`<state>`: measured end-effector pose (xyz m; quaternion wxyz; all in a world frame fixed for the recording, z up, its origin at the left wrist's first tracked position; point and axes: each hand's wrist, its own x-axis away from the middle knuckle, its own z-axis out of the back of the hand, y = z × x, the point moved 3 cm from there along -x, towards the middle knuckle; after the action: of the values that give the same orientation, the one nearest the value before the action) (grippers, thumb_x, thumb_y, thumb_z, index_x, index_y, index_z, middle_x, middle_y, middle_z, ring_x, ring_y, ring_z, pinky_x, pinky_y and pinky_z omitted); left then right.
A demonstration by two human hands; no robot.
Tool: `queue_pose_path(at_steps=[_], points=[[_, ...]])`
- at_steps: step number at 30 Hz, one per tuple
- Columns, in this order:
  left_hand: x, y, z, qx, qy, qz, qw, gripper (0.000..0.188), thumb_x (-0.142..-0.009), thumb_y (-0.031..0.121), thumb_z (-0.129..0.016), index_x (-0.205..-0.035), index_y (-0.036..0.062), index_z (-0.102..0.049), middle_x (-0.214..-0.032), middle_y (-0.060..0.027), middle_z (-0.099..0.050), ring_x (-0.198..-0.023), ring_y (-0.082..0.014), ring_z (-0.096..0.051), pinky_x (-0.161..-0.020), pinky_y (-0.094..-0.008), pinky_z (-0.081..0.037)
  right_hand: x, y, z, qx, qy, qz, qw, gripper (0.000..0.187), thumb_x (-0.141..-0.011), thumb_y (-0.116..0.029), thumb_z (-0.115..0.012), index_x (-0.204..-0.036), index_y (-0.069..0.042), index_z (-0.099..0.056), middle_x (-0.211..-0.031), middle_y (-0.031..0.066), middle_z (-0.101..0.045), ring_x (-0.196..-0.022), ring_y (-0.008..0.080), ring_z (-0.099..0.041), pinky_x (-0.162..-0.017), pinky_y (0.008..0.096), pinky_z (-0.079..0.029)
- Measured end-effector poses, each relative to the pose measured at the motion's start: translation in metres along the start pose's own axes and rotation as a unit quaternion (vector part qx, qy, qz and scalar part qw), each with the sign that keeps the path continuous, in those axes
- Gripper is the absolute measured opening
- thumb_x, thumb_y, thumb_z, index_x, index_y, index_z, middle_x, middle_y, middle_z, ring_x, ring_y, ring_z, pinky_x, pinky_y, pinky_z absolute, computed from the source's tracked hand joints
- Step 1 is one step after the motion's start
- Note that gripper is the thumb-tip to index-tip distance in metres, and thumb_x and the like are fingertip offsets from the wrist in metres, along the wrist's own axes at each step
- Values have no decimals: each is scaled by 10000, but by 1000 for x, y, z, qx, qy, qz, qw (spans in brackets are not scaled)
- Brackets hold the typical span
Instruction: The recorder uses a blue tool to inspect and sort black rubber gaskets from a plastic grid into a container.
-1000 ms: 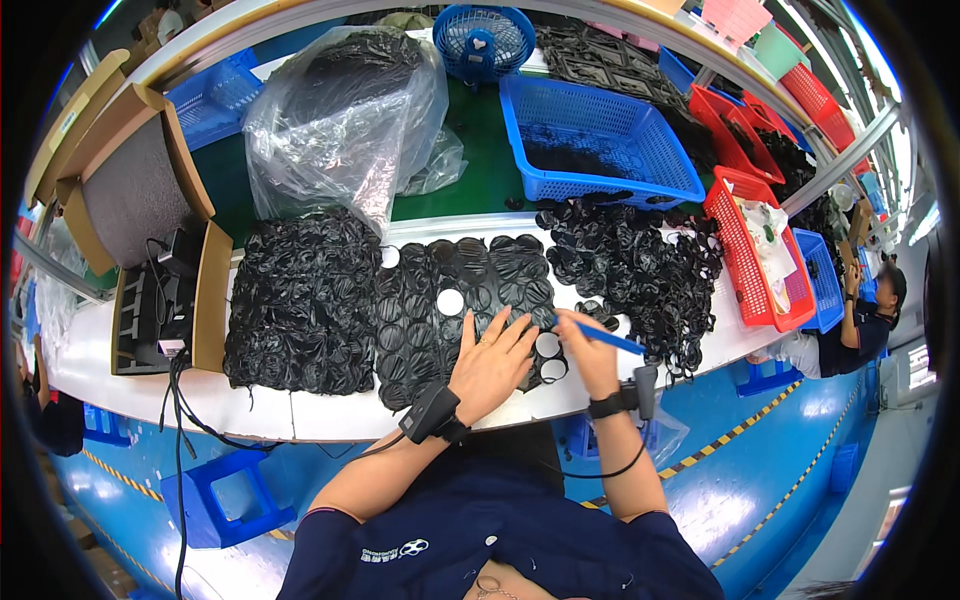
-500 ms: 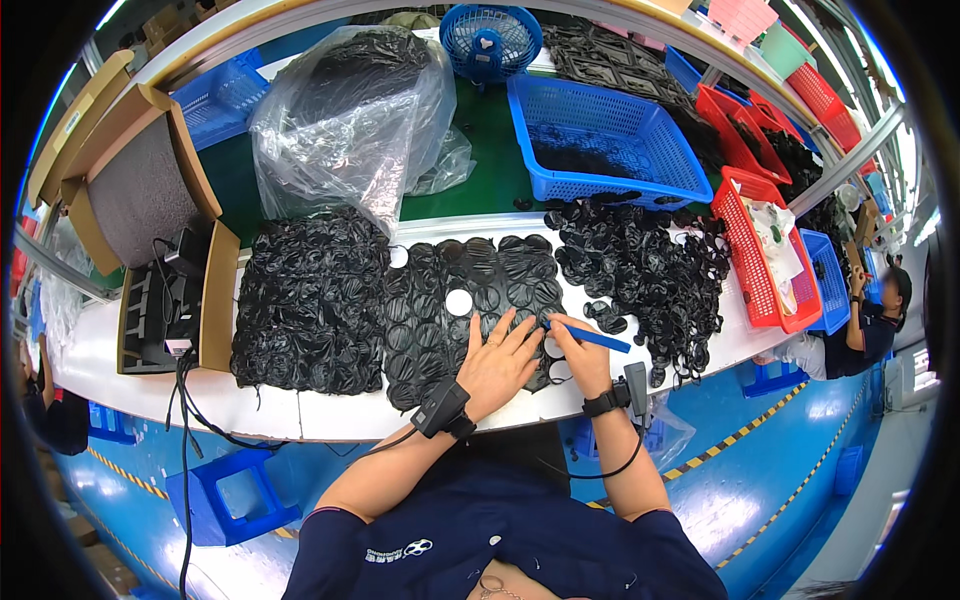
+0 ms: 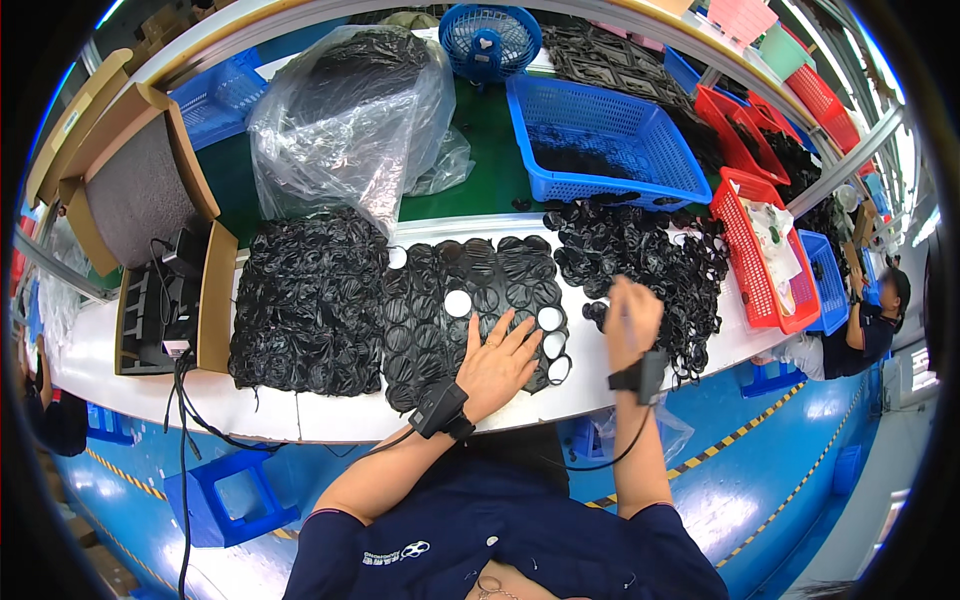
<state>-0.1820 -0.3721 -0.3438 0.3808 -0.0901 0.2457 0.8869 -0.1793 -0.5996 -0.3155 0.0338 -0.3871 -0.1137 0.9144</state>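
Beneath my white workbench [image 3: 335, 414] I see a glossy blue floor [image 3: 700, 512] crossed by black-and-yellow tape [image 3: 735, 435], with a blue plastic stool [image 3: 190, 507] to my left. A metal post [image 3: 845, 166] slants at my right; beyond stands a pale wall [image 3: 905, 432].

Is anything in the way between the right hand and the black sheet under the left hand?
Nothing visible blocks the right hand from the black sheet's right edge; between them lie white table and a few loose black discs. The left hand covers part of the sheet.
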Motion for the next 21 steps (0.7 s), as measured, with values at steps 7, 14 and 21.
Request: queue_pose_path(at_steps=[7,14,21], points=[[-32,-15,6,5,25,34,999,390,-920,266,-600,-1276,106,-590,-1359,-55,-535,-1331,-282,-420,-1052,-662,-252,9,-28,-37,-469,-194,-368,779,276,-937,-222,-652,-1124,-23,-691,-847,36,-694,-700,61,-596,-574,196,-450],[-30,-27,-6,-24,11,14,1000,416,-937,297,-571,-1317,127,-571,-1392,-78,-509,-1363,-320,-377,-1046,-682,-241,15,-40,-53,-448,-233,-366,782,274,-939,-226,-642,-1117,-26,-698,-844,34,-700,-710,68,-616,-588,199,-463],[-29,-28,-7,-21,20,16,999,413,-935,297,-576,-1311,127,-576,-1392,-75,-511,-1361,-318,-381,-1054,-683,-227,17,-40,-54,-451,-240,-360,780,259,-929,-191,-648,-1116,-20,-700,-862,57,-708,-734,86,-639,-642,226,-505]])
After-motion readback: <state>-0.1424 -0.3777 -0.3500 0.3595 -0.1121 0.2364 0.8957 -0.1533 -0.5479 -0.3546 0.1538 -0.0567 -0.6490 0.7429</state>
